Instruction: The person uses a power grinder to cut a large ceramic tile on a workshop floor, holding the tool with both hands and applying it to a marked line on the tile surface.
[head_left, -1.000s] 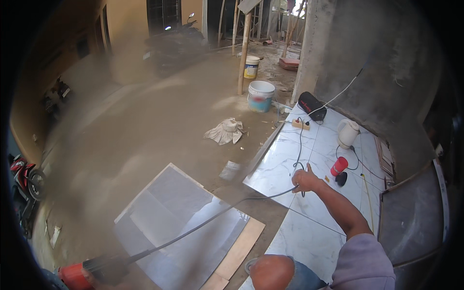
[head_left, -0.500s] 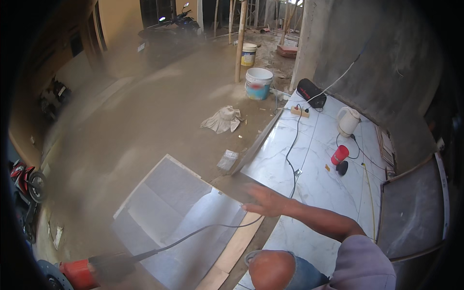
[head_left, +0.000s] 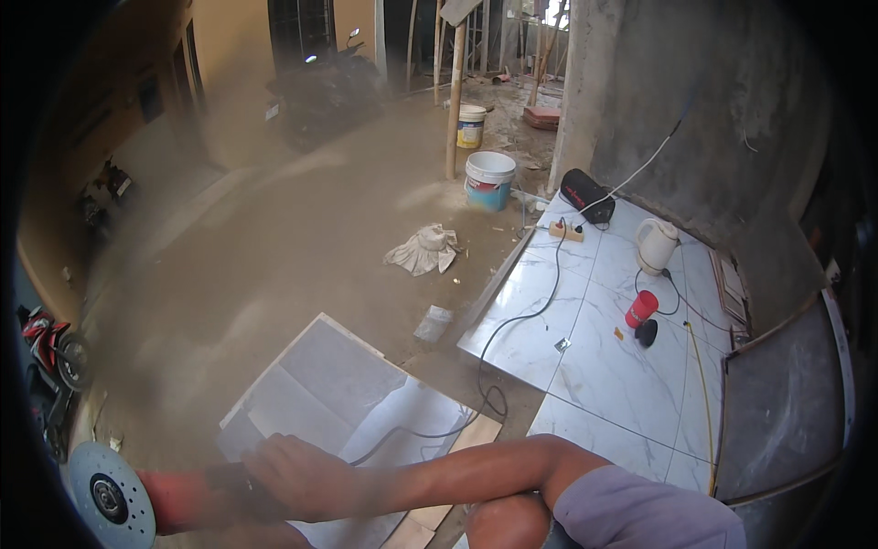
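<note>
Right hand closed round red grinder body; left hand not visible. Looks heavy, stiff; bare disc hazardous, so grip body w/ cord trailing clear.

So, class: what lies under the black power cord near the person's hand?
The black cord crosses a large grey tile and a wooden board. Its end toward the angle grinder is hidden behind the right hand.

I count two plastic buckets, a blue-and-white one and a yellow-banded one behind it. I see one white kettle, one red cup, one power strip, one black speaker, one crumpled rag, one angle grinder, and one loose grey tile.
</note>
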Available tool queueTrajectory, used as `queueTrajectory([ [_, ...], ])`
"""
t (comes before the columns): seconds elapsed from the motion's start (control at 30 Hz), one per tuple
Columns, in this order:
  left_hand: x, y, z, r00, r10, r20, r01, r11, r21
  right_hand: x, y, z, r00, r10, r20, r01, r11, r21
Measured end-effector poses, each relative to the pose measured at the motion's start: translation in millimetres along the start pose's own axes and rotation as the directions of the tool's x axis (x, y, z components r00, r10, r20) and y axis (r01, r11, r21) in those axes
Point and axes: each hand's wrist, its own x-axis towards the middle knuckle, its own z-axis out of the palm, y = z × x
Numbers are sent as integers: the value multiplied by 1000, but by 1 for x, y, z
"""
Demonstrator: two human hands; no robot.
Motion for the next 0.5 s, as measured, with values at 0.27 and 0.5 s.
queueTrajectory([
  [0.27,7,5,-18,897,-304,320,427,782,-454,36,12,-51,682,-219,698,-699,85,710],
  [0.5,27,-39,-33,807,-5,591,392,753,-529,49,35,-57,487,-258,834,-844,104,526],
])
